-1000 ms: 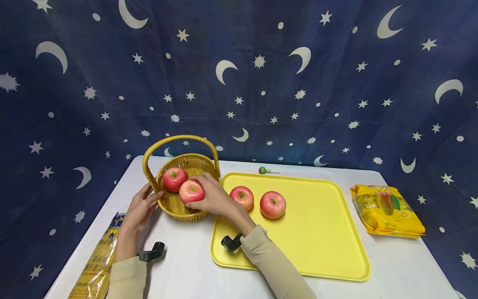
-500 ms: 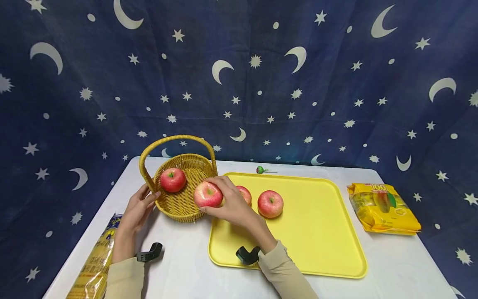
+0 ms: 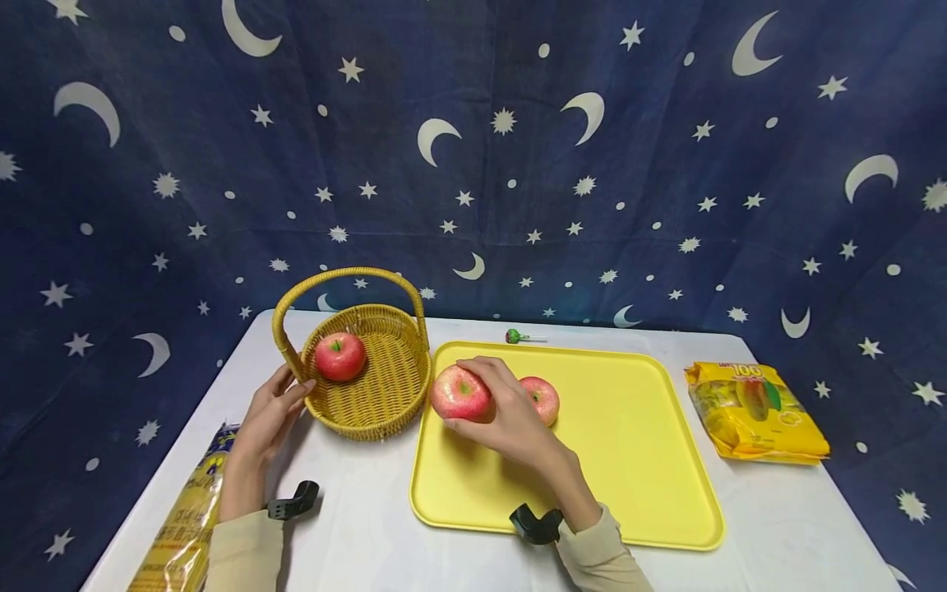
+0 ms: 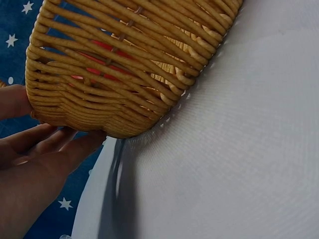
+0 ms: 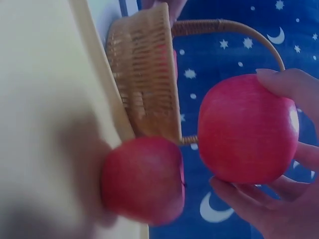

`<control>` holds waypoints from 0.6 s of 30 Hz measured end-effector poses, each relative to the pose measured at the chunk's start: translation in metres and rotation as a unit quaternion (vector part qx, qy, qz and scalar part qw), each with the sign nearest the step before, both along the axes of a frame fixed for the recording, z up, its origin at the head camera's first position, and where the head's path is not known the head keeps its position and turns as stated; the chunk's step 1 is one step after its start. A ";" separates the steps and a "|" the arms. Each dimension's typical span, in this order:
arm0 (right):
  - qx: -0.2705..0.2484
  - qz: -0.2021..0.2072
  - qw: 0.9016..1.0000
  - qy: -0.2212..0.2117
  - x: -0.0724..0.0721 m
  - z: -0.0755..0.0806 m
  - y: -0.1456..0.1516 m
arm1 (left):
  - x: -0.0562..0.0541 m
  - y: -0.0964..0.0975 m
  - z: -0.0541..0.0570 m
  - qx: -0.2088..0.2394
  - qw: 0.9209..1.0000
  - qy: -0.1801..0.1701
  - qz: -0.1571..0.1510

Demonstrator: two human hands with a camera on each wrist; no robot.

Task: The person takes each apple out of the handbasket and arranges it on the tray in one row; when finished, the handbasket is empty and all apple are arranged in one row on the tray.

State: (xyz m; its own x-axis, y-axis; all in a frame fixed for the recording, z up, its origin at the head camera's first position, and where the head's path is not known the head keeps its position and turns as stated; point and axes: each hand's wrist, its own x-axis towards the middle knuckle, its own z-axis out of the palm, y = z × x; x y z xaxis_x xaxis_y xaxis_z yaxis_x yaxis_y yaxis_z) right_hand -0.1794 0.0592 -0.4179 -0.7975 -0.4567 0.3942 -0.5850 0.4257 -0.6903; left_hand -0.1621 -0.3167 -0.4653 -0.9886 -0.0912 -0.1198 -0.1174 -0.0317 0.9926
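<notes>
My right hand (image 3: 510, 411) holds a red apple (image 3: 460, 393) by its sides, thumb and fingers around it, above the left part of the yellow tray (image 3: 614, 460). Another apple (image 3: 542, 400) sits on the tray, partly covered by that hand. In the right wrist view, an apple (image 5: 144, 179) rests on the tray beside the held apple (image 5: 249, 129). My left hand (image 3: 268, 419) grips the left side of the wicker basket (image 3: 370, 395), thumb at the rim and fingers against the outer wall (image 4: 114, 84). Inside the basket, on the left, lies one red apple (image 3: 340, 357).
A lollipop (image 3: 518, 336) with a green wrapper lies behind the tray. On the right is a yellow candy bag (image 3: 758, 411). A long yellow packet (image 3: 181, 526) lies left of my left forearm. The basket's tall handle (image 3: 355, 273) arches over its opening.
My right hand has carried the apple out of the basket and rightward over the tray, where it now hides one tray apple in the head view. My left hand has stayed on the basket.
</notes>
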 end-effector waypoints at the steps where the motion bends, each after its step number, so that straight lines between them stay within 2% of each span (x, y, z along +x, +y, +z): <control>1: 0.003 -0.005 1.000 0.000 0.001 0.001 0.004 | 0.000 0.000 0.000 0.001 1.000 0.000 0.001; 7: -0.009 -0.031 0.999 0.005 0.000 0.008 0.024 | 0.000 0.000 -0.001 0.002 1.000 -0.007 0.004; 13: -0.031 -0.068 0.997 -0.027 -0.004 0.016 0.047 | 0.000 -0.001 -0.001 0.004 1.000 -0.013 0.000; 18: -0.020 -0.103 0.994 -0.036 -0.009 0.021 0.067 | -0.001 -0.002 -0.001 -0.002 1.000 -0.012 -0.006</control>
State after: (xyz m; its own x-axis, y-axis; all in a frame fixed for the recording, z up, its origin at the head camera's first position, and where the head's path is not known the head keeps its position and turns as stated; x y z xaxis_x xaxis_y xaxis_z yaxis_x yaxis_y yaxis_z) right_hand -0.1886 0.1266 -0.3970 -0.8994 -0.2658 0.3471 -0.4365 0.5027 -0.7462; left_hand -0.1629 -0.3183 -0.4662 -0.9864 -0.0801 -0.1433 -0.1416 -0.0264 0.9896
